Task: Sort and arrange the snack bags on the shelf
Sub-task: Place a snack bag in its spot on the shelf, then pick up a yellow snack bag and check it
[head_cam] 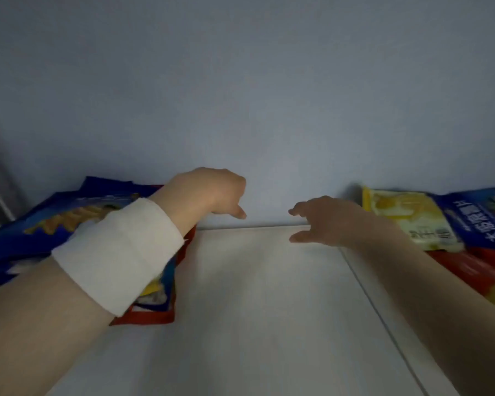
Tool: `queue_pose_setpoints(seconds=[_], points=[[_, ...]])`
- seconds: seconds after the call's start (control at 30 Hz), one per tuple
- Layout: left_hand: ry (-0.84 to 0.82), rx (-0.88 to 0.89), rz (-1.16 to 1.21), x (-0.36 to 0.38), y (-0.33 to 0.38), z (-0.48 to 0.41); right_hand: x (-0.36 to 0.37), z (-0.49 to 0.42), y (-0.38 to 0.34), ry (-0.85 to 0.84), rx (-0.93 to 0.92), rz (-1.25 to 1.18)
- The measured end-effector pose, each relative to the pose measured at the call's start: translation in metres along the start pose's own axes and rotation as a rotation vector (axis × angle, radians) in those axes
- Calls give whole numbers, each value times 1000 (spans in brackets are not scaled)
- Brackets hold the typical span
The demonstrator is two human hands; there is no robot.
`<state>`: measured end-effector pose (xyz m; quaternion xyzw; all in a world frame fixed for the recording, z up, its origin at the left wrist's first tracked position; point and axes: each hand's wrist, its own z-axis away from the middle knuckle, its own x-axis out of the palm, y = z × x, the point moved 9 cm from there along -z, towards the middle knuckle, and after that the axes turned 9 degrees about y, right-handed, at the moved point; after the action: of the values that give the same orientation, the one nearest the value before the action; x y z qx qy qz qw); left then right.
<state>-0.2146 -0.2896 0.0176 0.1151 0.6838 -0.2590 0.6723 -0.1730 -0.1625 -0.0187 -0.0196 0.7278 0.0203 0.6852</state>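
Both hands hover empty over the bare middle of the white shelf board [255,295]. The left hand [209,192], with a white cloth wristband [117,252], has its fingers curled loosely downward, holding nothing. The right hand [323,220] is spread partly open, also holding nothing. At left frame, beneath the left forearm, lies one blue foil snack bag with a red edge [55,221]. At right frame, just beyond the right wrist, lie three bags: one yellow [406,215], one blue [480,218], one red [475,270].
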Motion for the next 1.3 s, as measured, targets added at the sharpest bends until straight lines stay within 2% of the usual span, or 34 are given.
queue_pose_setpoints(seconds=[0.13, 0.3, 0.47, 0.57, 0.63, 0.77, 0.87, 0.97, 1.07, 1.13, 1.17, 1.3], points=[[36, 45, 232, -1, 111, -39, 10, 38, 108, -4, 56, 27], [59, -120, 597, 28, 214, -91, 22, 81, 224, -78, 113, -30], [112, -456, 982, 74, 238, -141, 14, 100, 296, -4, 154, -53], [147, -580, 994, 94, 236, -156, 19, 106, 313, 16, 156, -78], [203, -600, 990, 97, 234, -163, 22, 108, 320, 25, 148, -62], [344, -547, 1056, 82, 239, -166, 22, 110, 328, 73, 156, -84], [623, -513, 1075, 41, 235, -147, 21, 106, 331, 126, 161, -131], [854, -335, 1016, -13, 235, -124, 2, 102, 340, 296, 189, -200], [1010, -102, 817, -73, 244, -98, -31, 106, 344, 539, 219, -246], [1115, -9, 741, -109, 246, -79, -47, 111, 339, 643, 195, -373], [1172, 21, 746, -125, 246, -68, -51, 113, 335, 641, 171, -489], [1263, 77, 773, -166, 253, -44, -48, 117, 303, 476, 68, -971]])
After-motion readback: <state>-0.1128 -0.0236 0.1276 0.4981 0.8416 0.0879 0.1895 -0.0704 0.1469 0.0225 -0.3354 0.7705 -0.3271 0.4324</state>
